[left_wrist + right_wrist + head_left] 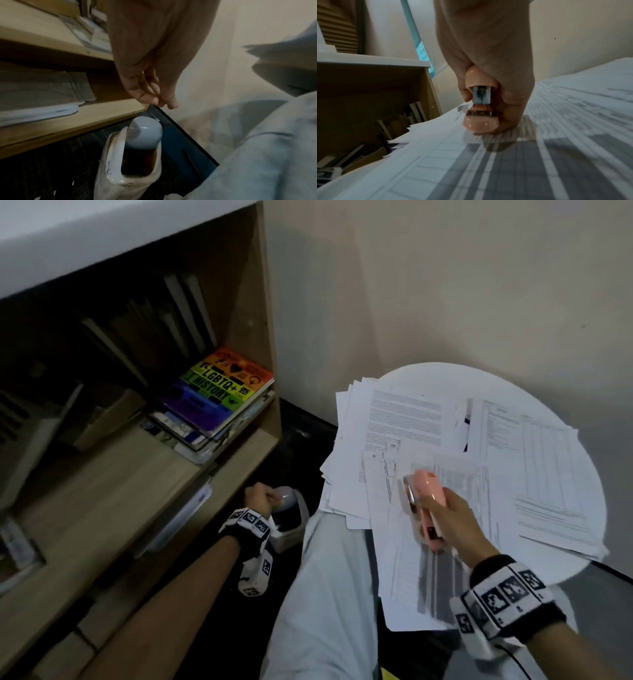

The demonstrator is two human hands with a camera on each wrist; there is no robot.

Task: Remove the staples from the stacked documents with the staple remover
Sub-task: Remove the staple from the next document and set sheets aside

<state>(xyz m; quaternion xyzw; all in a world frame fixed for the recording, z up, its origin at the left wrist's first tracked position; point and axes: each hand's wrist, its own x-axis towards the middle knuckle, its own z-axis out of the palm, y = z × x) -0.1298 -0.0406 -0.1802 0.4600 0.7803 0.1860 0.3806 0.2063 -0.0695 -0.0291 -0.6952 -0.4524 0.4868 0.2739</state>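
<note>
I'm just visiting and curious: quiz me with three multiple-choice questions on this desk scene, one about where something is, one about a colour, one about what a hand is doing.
1. Where do the papers lie?
A. on the round white table
B. on the bookshelf
C. in a drawer

2. What colour is the staple tool?
A. green
B. pink
C. black

3. What is the right hand doing?
A. hanging idle
B. pressing flat on paper
C. gripping the tool

Answers:
1. A, the sheets spread over the tabletop.
2. B, its body is pale pink in both the head and right wrist views.
3. C, the fingers wrap round the tool above the sheets.
</note>
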